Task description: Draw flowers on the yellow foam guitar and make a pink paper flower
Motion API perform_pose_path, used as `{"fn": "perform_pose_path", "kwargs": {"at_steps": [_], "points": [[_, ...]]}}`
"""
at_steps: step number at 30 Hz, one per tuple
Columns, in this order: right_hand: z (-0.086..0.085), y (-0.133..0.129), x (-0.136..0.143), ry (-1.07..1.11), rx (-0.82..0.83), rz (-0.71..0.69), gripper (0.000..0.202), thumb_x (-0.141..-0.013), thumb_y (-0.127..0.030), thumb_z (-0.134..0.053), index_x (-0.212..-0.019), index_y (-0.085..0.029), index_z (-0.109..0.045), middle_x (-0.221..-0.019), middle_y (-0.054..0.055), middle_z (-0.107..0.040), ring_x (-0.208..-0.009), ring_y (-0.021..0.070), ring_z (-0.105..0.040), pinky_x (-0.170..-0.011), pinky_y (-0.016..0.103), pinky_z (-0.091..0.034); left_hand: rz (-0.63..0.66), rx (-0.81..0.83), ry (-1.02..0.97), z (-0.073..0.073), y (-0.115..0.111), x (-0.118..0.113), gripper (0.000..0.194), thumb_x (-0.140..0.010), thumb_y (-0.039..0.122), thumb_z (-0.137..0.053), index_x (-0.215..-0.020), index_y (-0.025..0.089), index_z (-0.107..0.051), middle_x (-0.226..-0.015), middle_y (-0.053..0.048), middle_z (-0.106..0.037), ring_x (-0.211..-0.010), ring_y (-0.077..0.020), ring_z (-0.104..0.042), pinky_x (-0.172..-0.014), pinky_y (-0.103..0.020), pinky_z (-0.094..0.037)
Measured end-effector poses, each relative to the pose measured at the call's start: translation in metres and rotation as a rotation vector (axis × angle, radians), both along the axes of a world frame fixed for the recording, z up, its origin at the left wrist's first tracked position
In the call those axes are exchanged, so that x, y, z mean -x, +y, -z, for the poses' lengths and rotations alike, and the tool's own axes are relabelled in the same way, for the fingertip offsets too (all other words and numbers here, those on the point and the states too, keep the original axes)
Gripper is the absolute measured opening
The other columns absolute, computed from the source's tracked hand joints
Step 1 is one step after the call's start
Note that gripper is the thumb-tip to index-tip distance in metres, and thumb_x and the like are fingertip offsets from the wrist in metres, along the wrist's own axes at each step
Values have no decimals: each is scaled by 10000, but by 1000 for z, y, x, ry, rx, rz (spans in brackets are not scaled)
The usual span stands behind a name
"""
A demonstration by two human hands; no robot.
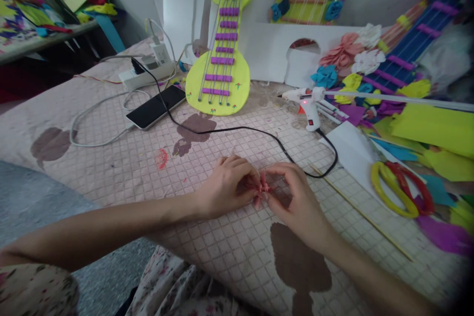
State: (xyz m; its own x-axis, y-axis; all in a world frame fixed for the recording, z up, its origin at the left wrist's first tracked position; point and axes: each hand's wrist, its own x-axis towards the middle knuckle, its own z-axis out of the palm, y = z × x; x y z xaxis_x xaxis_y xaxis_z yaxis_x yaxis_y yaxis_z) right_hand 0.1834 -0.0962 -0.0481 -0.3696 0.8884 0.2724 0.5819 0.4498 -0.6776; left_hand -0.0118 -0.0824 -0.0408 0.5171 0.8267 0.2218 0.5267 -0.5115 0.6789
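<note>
A small pink paper flower (263,188) is between my two hands, just above the patterned tablecloth (207,252). My left hand (231,182) pinches its left side, with the fingers curled over so that part of the flower is hidden. On the other side, my right hand (296,197) grips the petals between thumb and forefinger. A thin wooden stick (366,215) lies to the right of my right hand. Beyond it are scissors (394,187) with yellow and red handles, resting on paper scraps.
A white glue gun (309,108) stands at the back right, its black cord (237,128) crossing the table. A yellow paper guitar (222,74) leans at the back. A phone (155,107) and power strip (148,75) lie left. Coloured paper (437,128) and paper flowers (342,54) crowd the right.
</note>
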Motion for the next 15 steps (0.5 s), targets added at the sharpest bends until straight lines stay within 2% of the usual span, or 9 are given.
{"fn": "perform_pose_path", "kwargs": {"at_steps": [5,9,15], "points": [[-1,0,-2,8,9,-7,413,-725,-113,-577,-1097,-269,-484,-1105,75,-515,-1089,267,-485,-924,499,-427,-14,3,4,0,0,-1,74,-766,196,-636,-819,180,-587,-817,-3,-622,-874,-172,-545,-777,-319,-371],[-3,-2,-3,24,59,-9,366,-768,-156,-569,-1106,-267,-484,-1129,76,-508,-1102,255,-480,-930,476,-428,-12,7,-11,0,0,-1,84,-757,184,-641,-818,178,-584,-816,-1,-622,-859,-173,-543,-770,-321,-366],[-2,-2,-1,-1,1,-6,407,-732,-127,-594,-1098,-267,-481,-1104,72,-513,-1089,256,-485,-937,483,-422,-13,8,0,0,-1,-1,77,-766,190,-633,-819,180,-579,-822,3,-621,-871,-172,-539,-785,-321,-359]]}}
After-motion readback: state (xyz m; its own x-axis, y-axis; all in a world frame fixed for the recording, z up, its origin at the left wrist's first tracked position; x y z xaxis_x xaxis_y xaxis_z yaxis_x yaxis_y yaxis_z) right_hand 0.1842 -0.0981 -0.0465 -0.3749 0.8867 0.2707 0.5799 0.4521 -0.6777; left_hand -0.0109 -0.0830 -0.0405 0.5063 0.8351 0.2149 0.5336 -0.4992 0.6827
